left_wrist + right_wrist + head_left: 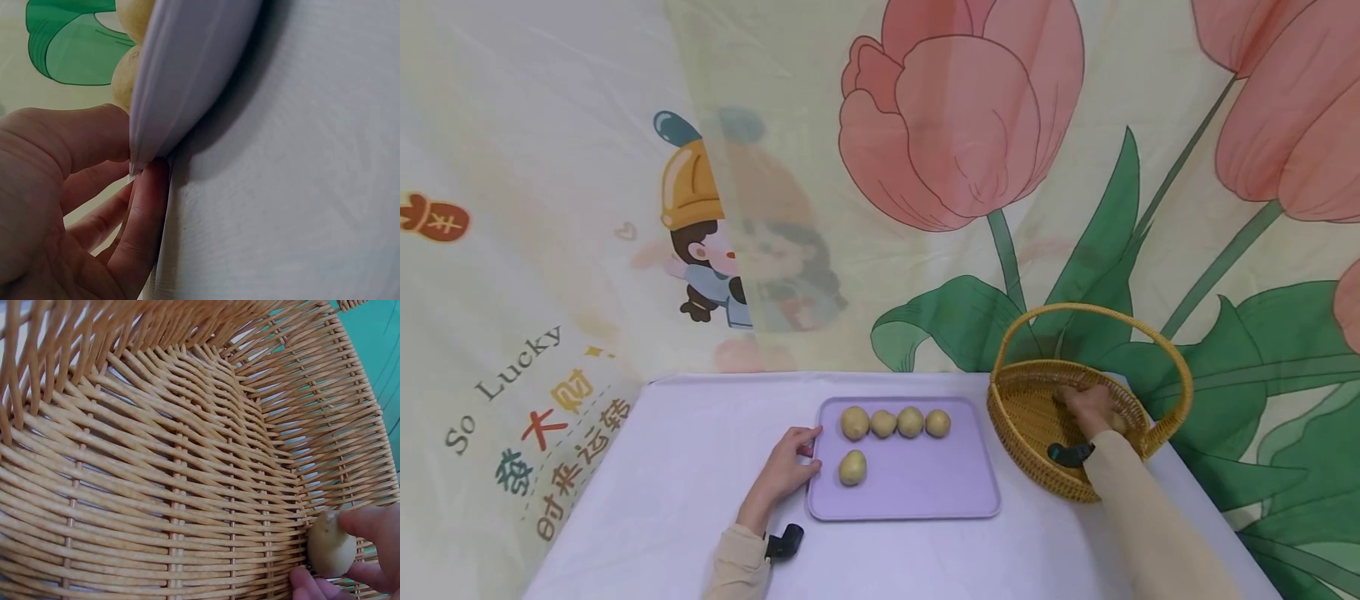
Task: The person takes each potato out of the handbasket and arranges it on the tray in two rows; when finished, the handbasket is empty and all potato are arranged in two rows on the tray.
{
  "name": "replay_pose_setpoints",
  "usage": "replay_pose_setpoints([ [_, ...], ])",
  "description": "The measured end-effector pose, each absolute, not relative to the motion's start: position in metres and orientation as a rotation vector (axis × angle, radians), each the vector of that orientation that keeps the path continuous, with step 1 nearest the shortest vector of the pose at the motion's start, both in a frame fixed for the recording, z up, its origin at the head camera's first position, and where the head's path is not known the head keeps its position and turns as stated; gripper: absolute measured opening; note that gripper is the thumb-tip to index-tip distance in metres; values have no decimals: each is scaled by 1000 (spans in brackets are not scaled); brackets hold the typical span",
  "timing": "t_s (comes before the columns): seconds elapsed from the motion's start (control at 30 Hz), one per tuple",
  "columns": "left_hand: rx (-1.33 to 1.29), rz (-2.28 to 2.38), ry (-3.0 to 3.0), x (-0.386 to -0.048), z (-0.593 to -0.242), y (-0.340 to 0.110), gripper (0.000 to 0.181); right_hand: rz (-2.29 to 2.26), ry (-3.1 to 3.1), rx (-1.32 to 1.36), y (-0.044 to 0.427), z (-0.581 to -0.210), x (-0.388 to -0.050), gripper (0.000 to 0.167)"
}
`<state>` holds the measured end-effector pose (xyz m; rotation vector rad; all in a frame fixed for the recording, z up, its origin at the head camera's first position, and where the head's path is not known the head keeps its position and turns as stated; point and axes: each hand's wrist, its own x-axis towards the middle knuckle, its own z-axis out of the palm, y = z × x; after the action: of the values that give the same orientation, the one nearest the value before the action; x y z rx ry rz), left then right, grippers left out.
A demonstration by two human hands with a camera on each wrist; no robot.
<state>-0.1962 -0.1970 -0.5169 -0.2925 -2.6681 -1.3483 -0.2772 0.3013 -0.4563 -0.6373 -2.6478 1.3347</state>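
Left hand pinching tray, 5 potatoes aboard; right hand pinching potato in basket

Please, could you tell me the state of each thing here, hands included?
Tray: on the table, edge held.
Potatoes: five on tray, four in a row.
Basket: upright, handle raised.
Basket potato: pinched.
Left hand: holding tray.
Right hand: inside basket, pinching potato.

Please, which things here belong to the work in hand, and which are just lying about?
Seem to belong:
tray, gripped by the left hand
five potatoes on it
basket
potato in it, in the right hand

Seem only surroundings:
tulip curtain
cartoon curtain
cloth under the tray
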Motion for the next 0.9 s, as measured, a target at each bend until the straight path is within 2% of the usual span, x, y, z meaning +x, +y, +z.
replay_pose_setpoints([
  [0.23,-290,-1331,-2669,-195,-515,-196,56,1407,-2651,-604,303,-455,-278,53],
  [0.57,-287,-1333,-2683,-194,-513,-196,56,1437,-2647,-571,304,-454,-276,46],
  [0.77,-268,-1321,-2690,-193,-514,-195,55,1554,-2608,-524,304,-455,-270,54],
  [0.9,-260,-1312,-2692,-194,-513,-195,55,1583,-2595,-519,303,-457,-270,53],
])
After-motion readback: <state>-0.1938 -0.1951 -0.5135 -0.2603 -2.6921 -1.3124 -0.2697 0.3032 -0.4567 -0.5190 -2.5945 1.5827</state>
